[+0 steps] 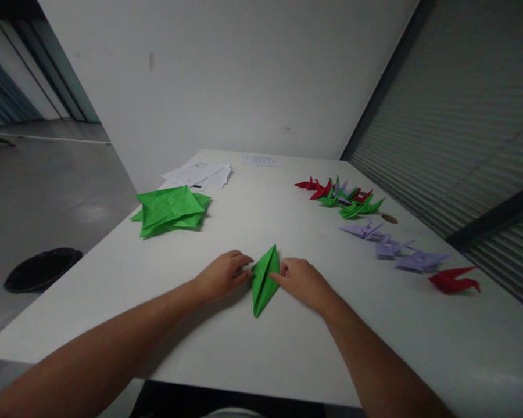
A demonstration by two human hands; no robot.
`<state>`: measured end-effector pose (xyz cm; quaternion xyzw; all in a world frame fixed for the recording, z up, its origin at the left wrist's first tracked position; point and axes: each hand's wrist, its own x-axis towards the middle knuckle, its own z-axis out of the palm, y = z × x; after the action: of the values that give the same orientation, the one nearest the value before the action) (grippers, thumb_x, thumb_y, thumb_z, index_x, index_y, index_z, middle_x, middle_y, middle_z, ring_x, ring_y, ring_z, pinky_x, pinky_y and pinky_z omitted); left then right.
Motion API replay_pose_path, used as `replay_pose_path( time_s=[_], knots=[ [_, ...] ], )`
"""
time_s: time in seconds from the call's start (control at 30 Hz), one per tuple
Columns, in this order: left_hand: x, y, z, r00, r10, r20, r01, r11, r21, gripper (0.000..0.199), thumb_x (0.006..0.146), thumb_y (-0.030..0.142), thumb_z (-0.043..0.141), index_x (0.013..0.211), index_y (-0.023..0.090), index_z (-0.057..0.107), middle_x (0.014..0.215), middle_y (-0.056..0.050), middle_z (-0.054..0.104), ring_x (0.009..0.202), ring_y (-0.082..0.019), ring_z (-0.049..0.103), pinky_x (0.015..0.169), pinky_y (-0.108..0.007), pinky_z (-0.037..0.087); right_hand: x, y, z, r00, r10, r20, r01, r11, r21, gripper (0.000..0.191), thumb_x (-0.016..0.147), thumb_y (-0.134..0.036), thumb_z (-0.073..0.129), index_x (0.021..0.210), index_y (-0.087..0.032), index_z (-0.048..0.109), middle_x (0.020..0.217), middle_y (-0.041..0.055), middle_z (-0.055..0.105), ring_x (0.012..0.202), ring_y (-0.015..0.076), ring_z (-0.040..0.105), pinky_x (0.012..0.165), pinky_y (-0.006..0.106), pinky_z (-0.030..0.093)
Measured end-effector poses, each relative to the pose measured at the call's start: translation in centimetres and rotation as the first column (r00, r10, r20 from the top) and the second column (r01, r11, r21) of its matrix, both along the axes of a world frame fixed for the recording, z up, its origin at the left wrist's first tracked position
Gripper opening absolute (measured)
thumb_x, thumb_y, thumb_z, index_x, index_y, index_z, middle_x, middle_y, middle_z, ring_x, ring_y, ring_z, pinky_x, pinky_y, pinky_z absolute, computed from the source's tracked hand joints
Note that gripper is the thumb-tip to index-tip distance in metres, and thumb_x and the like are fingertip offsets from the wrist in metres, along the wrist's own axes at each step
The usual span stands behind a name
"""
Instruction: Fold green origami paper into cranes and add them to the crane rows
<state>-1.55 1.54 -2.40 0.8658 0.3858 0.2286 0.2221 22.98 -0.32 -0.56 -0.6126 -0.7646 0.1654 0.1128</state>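
A green sheet of origami paper, folded into a long narrow diamond with a dark slit down its middle, lies on the table in front of me. At its left edge is my left hand; its thumb and forefinger point at the paper with a gap between them, and whether they touch it I cannot tell. On the right edge, my right hand presses its thumb onto the paper, the other fingers curled in beside it.
Green folded sheets are stacked at the left, with printed papers behind. Several red, green and purple paper cranes line the right side, a red crane nearest. A black bin stands on the floor left. A wall and blinds border the table.
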Motion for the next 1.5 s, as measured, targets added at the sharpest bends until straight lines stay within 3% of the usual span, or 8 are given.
replay_pose_path(
  time_s=[0.1,0.27,0.47,0.67,0.8,0.93,1.23,1.5],
  knots=[
    [0.7,-0.1,-0.4,1.0,0.015,0.017,-0.015,1.0,-0.015,0.028,0.094,0.026,0.061,0.12,0.019,0.07,0.104,-0.01,0.07,0.091,-0.022,0.068,0.083,-0.034,0.053,-0.7,-0.3,-0.2,1.0,-0.004,0.0,0.004,1.0,0.008,0.019,0.087,-0.029,0.074,0.072,-0.021,0.064,0.077,0.0056,0.074,0.071,0.0211,0.066,0.06,0.03,0.038],
    [1.2,-0.1,-1.0,0.988,0.122,0.091,-0.108,0.983,-0.147,0.06,0.082,0.021,0.072,0.139,0.02,0.051,0.099,-0.005,0.072,0.078,-0.018,0.065,0.074,-0.033,0.053,-1.5,-0.7,-0.2,0.995,0.019,-0.1,-0.019,1.0,0.005,0.013,0.088,-0.018,0.07,0.078,-0.021,0.062,0.078,0.0033,0.07,0.071,0.0188,0.064,0.063,0.029,0.041],
    [0.8,0.4,-1.6,0.927,0.232,0.296,-0.149,0.949,-0.278,0.065,0.078,0.022,0.076,0.136,0.021,0.049,0.107,-0.008,0.069,0.085,-0.019,0.066,0.076,-0.035,0.055,-1.7,-0.3,-0.5,0.947,0.075,-0.313,-0.025,0.987,0.159,0.024,0.087,-0.01,0.062,0.072,-0.023,0.048,0.081,0.0015,0.059,0.079,0.0193,0.058,0.072,0.03,0.044],
    [0.9,0.7,-1.2,0.754,0.313,0.578,0.052,0.848,-0.527,0.052,0.08,0.028,0.079,0.123,0.021,0.053,0.095,-0.004,0.069,0.086,-0.017,0.067,0.079,-0.035,0.055,-2.0,-0.1,-0.6,0.829,0.145,-0.54,-0.006,0.968,0.251,0.016,0.085,-0.015,0.061,0.075,-0.023,0.051,0.085,0.0027,0.058,0.083,0.0209,0.057,0.074,0.033,0.048],
    [1.2,0.3,-0.3,0.615,0.439,0.655,0.141,0.756,-0.639,0.054,0.068,0.024,0.089,0.112,0.02,0.058,0.091,-0.002,0.068,0.081,-0.015,0.067,0.074,-0.031,0.052,-2.3,-0.5,-0.2,0.772,0.155,-0.616,0.024,0.962,0.273,0.012,0.085,-0.018,0.063,0.076,-0.022,0.056,0.096,0.0067,0.06,0.092,0.0227,0.06,0.078,0.034,0.052],
    [1.5,-0.1,0.3,0.577,0.475,0.665,0.215,0.696,-0.685,0.059,0.063,0.022,0.092,0.111,0.018,0.059,0.084,-0.001,0.07,0.075,-0.016,0.068,0.073,-0.031,0.052,-2.6,-0.7,-0.2,0.722,0.187,-0.666,0.022,0.956,0.293,0.009,0.083,-0.018,0.065,0.078,-0.022,0.059,0.097,0.0075,0.061,0.094,0.0232,0.062,0.078,0.035,0.054],
    [1.7,-0.5,0.9,0.525,0.477,0.705,0.149,0.764,-0.628,0.053,0.067,0.022,0.088,0.103,0.022,0.05,0.072,0.005,0.067,0.063,-0.013,0.062,0.061,-0.025,0.048,-2.7,-0.5,-1.4,0.652,0.089,-0.753,0.005,0.992,0.122,0.017,0.084,-0.032,0.072,0.081,-0.021,0.059,0.079,0.0004,0.061,0.07,0.0172,0.061,0.064,0.029,0.052],
    [1.5,-0.1,0.6,0.497,0.482,0.721,0.009,0.829,-0.56,0.037,0.065,0.021,0.088,0.083,0.018,0.057,0.07,0.006,0.06,0.065,-0.009,0.057,0.061,-0.021,0.042,-2.6,-0.6,-1.1,0.566,0.177,-0.805,-0.114,0.984,0.137,0.021,0.095,-0.038,0.063,0.083,-0.021,0.065,0.081,0.002,0.06,0.078,0.0184,0.059,0.071,0.03,0.05]
  ],
)
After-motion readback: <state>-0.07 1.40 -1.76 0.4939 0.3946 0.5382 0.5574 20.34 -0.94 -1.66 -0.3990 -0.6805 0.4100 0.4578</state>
